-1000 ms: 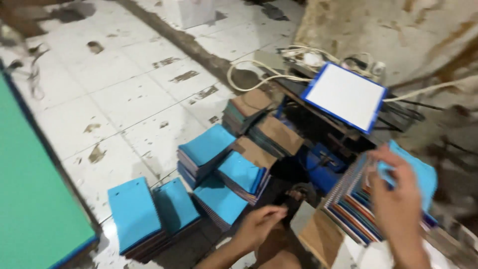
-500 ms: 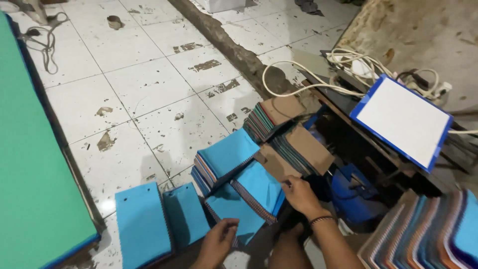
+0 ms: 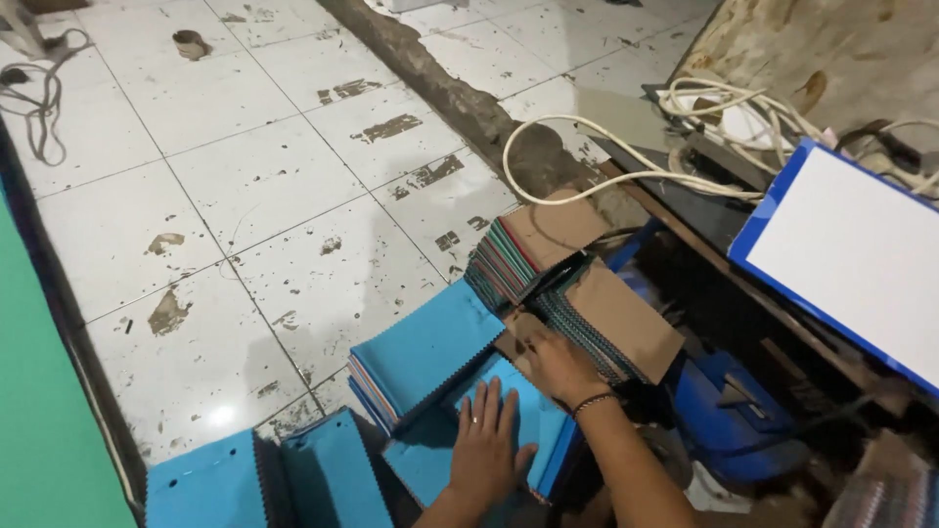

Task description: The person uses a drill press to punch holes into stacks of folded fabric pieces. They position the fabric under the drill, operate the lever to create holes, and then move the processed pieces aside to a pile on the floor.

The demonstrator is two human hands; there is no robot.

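My left hand lies flat with fingers spread on a blue fabric swatch stack. My right hand, with a thin bracelet at the wrist, has its fingers curled over the near corner of a brown-card-topped swatch stack. A second brown-topped stack with striped edges leans behind it. To the left of my hands lies another blue stack. Two more blue stacks sit at the bottom left.
A white board with a blue border rests at the right. Coiled white cable lies behind the stacks. A green panel fills the left edge. A blue object sits beside my right arm. The floor is stained white tile.
My right hand has left the swatch pile at the far right and come to the brown-topped stack. My left hand has slid forward onto the blue stack. The view has shifted closer.
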